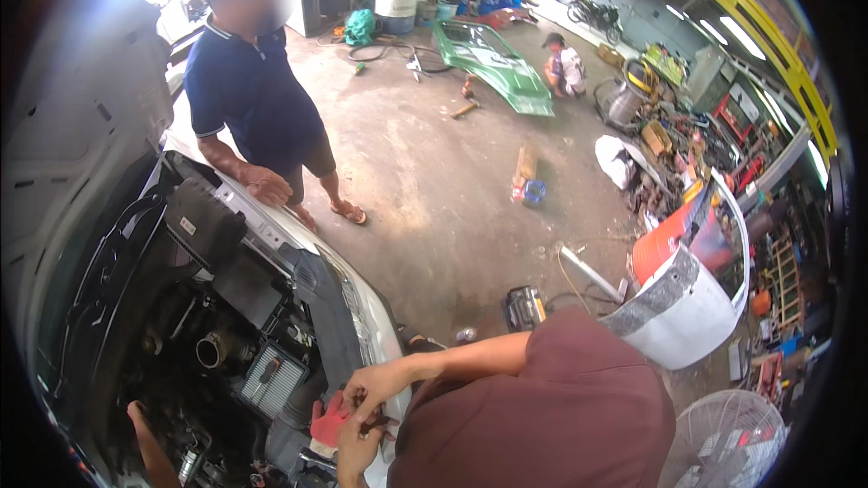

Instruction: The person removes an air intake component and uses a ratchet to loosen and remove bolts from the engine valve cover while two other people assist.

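Observation:
My right hand (378,387) reaches in from the right with bent fingers, and my left hand (358,445) comes up from the lower edge. Both meet over the front edge of a white car (357,294). Their fingers are closed together around something small and dark that I cannot make out. A red glove (331,422) with a pale cuff lies just left of my fingers. Beyond it, the engine bay (203,307) shows a pleated air filter (273,374) with a dark object on it, and a round pipe opening (212,351).
Another person's forearm (149,443) reaches into the bay at lower left. A person in dark blue (253,90) rests a hand on the car. A white bumper (683,312), green panel (493,63), fan (731,438) and crouching person (565,68) are to the right.

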Action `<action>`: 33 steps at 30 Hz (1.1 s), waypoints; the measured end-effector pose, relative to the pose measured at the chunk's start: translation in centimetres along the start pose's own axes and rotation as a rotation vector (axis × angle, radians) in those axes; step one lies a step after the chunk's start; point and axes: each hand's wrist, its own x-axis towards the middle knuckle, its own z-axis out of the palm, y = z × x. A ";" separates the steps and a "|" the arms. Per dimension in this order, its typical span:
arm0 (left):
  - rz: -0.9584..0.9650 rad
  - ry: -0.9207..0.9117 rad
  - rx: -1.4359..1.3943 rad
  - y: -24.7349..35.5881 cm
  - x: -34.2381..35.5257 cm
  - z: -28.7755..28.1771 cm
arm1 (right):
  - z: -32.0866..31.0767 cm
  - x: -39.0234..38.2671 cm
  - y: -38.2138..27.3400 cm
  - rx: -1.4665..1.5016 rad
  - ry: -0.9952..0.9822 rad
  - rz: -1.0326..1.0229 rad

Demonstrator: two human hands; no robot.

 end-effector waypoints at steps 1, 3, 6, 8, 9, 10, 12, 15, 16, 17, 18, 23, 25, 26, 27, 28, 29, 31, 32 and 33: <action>-0.060 -0.020 0.025 0.2 0.5 0.2 | -0.5 -0.4 -0.1 0.004 -0.028 -0.025; -0.087 -0.016 0.047 0.5 0.9 0.9 | -0.5 -1.1 -0.5 -0.089 0.026 -0.014; -0.088 -0.005 -0.043 0.9 1.6 1.8 | -1.2 -1.3 -1.0 -0.151 0.022 -0.034; -0.064 0.031 -0.187 1.3 2.0 2.3 | -2.1 -1.5 -1.2 -0.123 -0.002 -0.027; -0.095 0.037 -0.145 1.5 2.1 2.3 | -2.7 -1.6 -1.3 -0.086 -0.020 -0.009; -0.089 0.066 -0.125 1.7 2.2 2.4 | -3.2 -1.7 -1.4 -0.066 -0.045 0.019; -0.051 0.101 -0.148 2.0 2.3 2.5 | -4.3 -1.9 -1.6 -0.011 -0.075 -0.024; -0.149 0.161 -0.052 2.2 2.9 3.0 | -5.6 -1.9 -1.8 -0.041 -0.104 -0.017; -0.100 0.166 -0.052 2.3 3.1 3.4 | -6.1 -1.8 -1.9 -0.067 -0.117 -0.019; -0.206 0.190 0.099 2.4 4.1 3.4 | -6.6 -1.7 -1.9 -0.087 -0.135 -0.011; -0.222 0.211 0.114 2.6 4.8 3.8 | -7.2 -1.6 -1.9 -0.136 -0.138 -0.036; -0.168 0.187 0.000 5.9 8.3 5.8 | -11.1 -2.4 -1.9 -0.104 -0.176 -0.057; -0.234 0.185 -0.026 7.6 10.2 6.2 | -13.1 -3.0 -2.2 -0.034 -0.213 -0.046; -0.225 0.182 -0.055 8.3 11.1 6.3 | -14.1 -3.3 -2.4 -0.015 -0.207 -0.045; -0.168 0.224 -0.026 8.9 11.9 6.4 | -15.2 -3.6 -2.6 0.008 -0.210 -0.037; -0.160 0.231 -0.014 9.4 12.7 6.3 | -16.0 -3.7 -2.9 0.012 -0.224 0.008; -0.207 0.218 0.049 9.6 13.7 6.1 | -17.0 -3.9 -3.2 -0.020 -0.262 -0.042; -0.187 0.186 0.237 9.9 14.2 6.5 | -17.4 -3.8 -3.7 -0.114 -0.300 0.035; -0.115 0.165 0.195 9.9 14.3 6.6 | -17.9 -3.8 -4.1 -0.125 -0.319 0.045; -0.212 0.165 0.210 10.0 14.5 7.1 | -18.0 -3.7 -4.4 -0.267 -0.282 0.028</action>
